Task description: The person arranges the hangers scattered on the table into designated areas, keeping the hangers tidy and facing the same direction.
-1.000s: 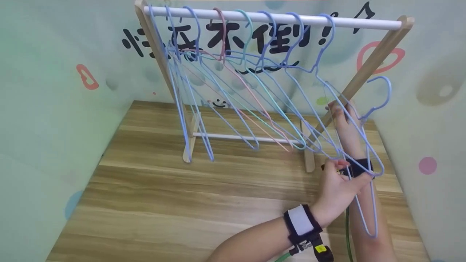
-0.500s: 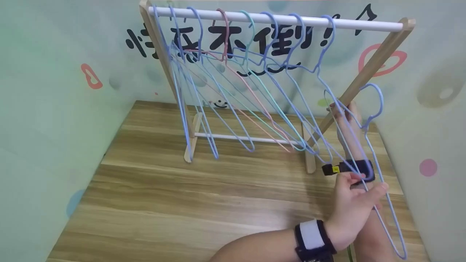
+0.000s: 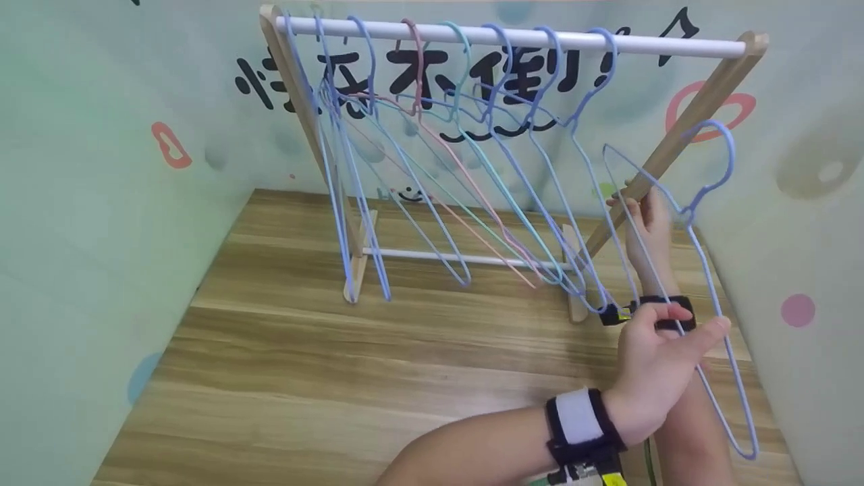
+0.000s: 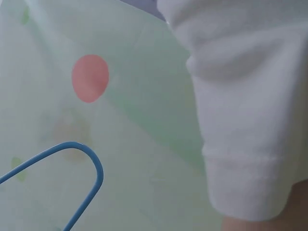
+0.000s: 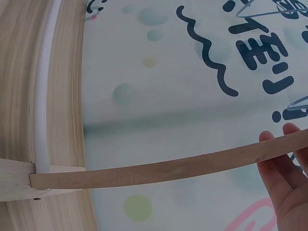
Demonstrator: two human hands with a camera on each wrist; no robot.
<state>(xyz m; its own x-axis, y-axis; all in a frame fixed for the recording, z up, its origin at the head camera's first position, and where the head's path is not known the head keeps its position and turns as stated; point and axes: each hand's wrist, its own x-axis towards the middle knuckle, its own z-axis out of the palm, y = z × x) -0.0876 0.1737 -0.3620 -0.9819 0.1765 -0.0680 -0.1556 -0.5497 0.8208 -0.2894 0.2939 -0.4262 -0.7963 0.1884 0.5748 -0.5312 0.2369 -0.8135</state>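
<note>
My left hand (image 3: pixel 665 374) holds a blue clothes hanger (image 3: pixel 707 263) by its lower part, thumb on one side wire and fingers at the other. That hanger's hook points up, apart from the rail. In the left wrist view a blue hanger corner (image 4: pixel 72 145) shows, but the hand does not. My right hand (image 3: pixel 649 233) grips the slanting wooden post (image 3: pixel 675 145) at the rack's right end. The right wrist view has the same post (image 5: pixel 168 171), with fingertips (image 5: pixel 266 136) showing past its edge. Several blue, pink and green hangers hang from the white rail (image 3: pixel 675 46).
The rack stands on a wood-grain table (image 3: pixel 405 364), with a lower white bar (image 3: pixel 418 255) between its feet. A printed wall cloth (image 3: pixel 810 223) encloses the table. A white sleeve (image 4: pixel 245 120) fills much of the left wrist view.
My left hand has moved right and down with its hanger, then slightly up. The rightmost hanging hanger, which overlapped that hand, has swung left and away. My right hand stays on the post.
</note>
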